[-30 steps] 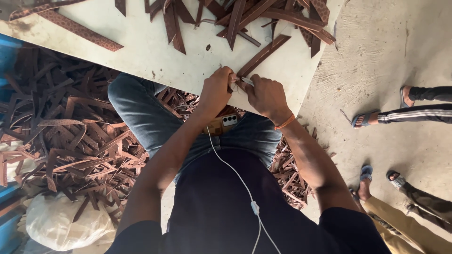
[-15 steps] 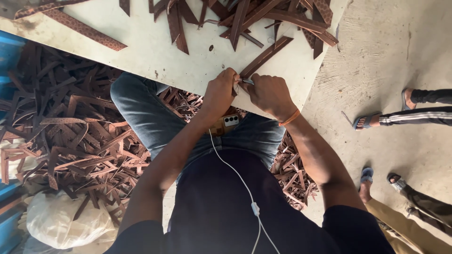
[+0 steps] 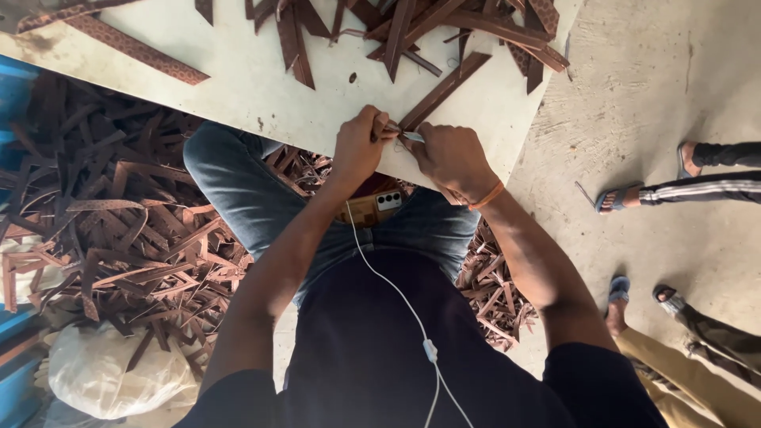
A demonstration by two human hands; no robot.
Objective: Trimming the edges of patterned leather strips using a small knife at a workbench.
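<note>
Both hands, left hand (image 3: pixel 358 147) and right hand (image 3: pixel 452 158), are pinching the near end of a long brown leather strip (image 3: pixel 444 89), lying diagonally away up-right across the pale worktop (image 3: pixel 238 87).

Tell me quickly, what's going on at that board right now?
A seated person has both hands together at the near edge of a pale board. The left hand and right hand pinch the near end of a brown strip. More strips cover the board and a heap lies on the floor.
</note>
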